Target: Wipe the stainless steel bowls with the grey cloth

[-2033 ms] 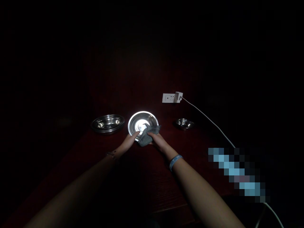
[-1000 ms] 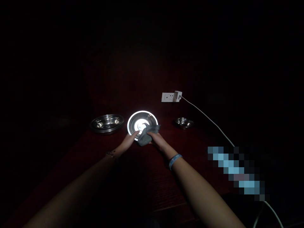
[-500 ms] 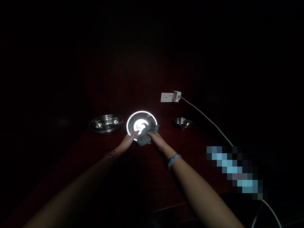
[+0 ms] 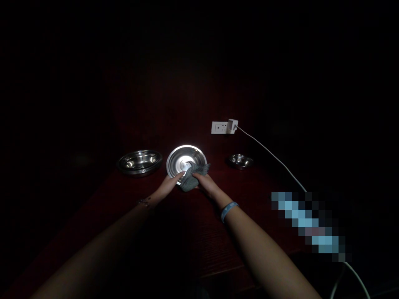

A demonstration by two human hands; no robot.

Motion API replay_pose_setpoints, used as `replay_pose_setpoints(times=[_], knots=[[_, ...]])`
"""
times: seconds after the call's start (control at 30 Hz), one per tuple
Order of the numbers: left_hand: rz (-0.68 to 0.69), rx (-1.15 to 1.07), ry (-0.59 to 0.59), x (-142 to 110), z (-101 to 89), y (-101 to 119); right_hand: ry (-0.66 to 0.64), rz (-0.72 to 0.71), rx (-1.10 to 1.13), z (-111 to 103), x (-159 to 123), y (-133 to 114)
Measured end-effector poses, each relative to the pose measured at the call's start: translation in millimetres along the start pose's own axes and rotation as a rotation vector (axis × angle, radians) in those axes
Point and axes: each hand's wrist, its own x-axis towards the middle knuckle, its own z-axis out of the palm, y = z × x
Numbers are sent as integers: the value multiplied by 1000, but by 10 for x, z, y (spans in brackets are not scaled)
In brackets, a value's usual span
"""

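Note:
A shiny steel bowl (image 4: 177, 157) is tilted so that its inside faces me, above the dark red table. My left hand (image 4: 167, 185) grips its lower left rim, thumb over the edge and the other fingers hidden behind. My right hand (image 4: 206, 185) is closed on a grey-green cloth (image 4: 190, 182), thumb on top, at the bowl's lower right rim. Part of the cloth lies over the inside of the bowl. Whether the right fingers also hold the rim is hidden by the cloth.
Stacked steel bowls (image 4: 139, 164) stand to the left, and smaller steel bowls (image 4: 241, 161) to the right. A wall socket (image 4: 220, 127) carries a white plug (image 4: 232, 125), whose cable (image 4: 271, 151) runs down past a pixelated patch at right. Surroundings are very dark.
Both hands, the bowl and the cloth stay almost in place. The glare inside the bowl and along its rim has dimmed.

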Motion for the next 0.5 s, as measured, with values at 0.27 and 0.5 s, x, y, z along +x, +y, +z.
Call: replay_pose_setpoints(times=[0.27, 0.5], knots=[[1, -19, -27, -42, 22, 105, -119, -25, 21, 10, -55, -48], [28, -16, -29, -29, 27, 106, -163, -45, 13, -6, -14, -25]])
